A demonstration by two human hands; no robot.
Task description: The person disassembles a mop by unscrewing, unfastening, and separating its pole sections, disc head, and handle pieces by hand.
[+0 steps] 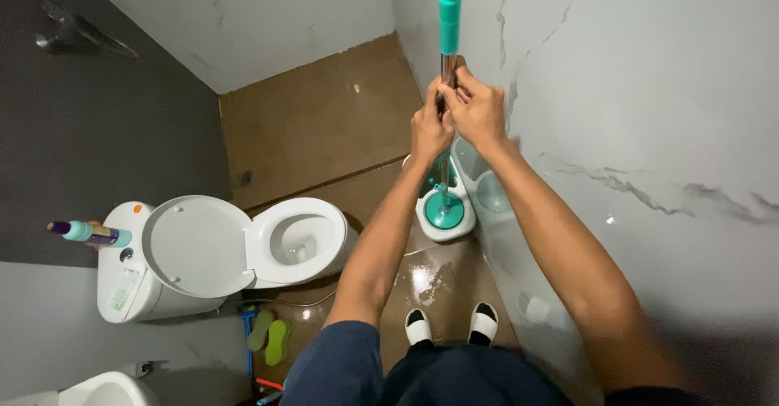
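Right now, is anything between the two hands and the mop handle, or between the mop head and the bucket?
Nothing visible does. The left hand and right hand both grip the mop handle directly, and the mop head already sits in the white spin bucket by the marble wall.

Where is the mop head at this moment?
In the head view, the mop head sits in the white spin bucket on the brown floor, against the right-hand marble wall, right of the toilet.

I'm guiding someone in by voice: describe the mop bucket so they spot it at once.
Start at the white toilet, lid up. Across the wet brown floor, against the marbled wall, sits the white-and-teal bucket. Alone there, it has the mop pole, gripped by both hands, standing in its round teal basket.
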